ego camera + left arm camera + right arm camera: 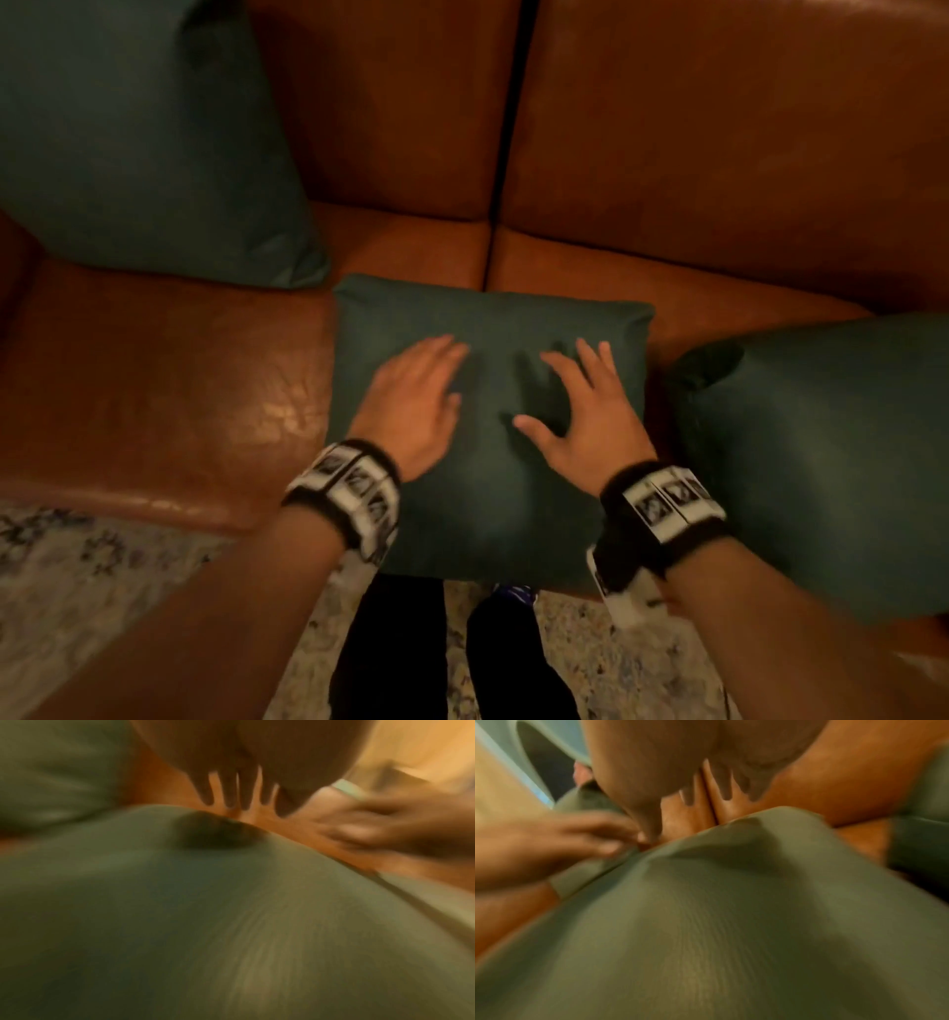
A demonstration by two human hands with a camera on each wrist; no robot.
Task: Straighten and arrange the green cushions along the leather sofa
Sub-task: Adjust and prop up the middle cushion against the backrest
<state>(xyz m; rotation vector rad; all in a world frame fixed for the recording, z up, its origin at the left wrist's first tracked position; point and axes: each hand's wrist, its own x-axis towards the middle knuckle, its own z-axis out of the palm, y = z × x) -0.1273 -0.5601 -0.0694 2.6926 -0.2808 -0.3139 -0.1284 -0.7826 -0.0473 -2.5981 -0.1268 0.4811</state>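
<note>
A green cushion (pixel 493 452) lies flat on the seat of the brown leather sofa (pixel 154 390), straddling the seam between the two seat pads, its near edge hanging over the sofa's front edge. Both hands are spread on its top face. The left hand (pixel 416 401) lies palm down on the cushion's left half, fingers straight and close together, pointing toward the backrest. The right hand (pixel 590 411) is on the right half with its fingers fanned apart and thumb stretched out toward the left hand; neither grip is clamped on anything, and both stay flat and apart. The wrist views are badly blurred, so whether the palms press into the fabric or only hover just above it is hard to tell.

A second green cushion (pixel 138 139) stands upright against the backrest at the sofa's left end, near the armrest corner. A third green cushion (pixel 832 462) sits on the right seat pad near the front edge, just beside the flat one. Each wrist wears a black band with white marker tiles (pixel 354 488). A pale patterned rug (pixel 77 580) lies on the floor before the sofa.
</note>
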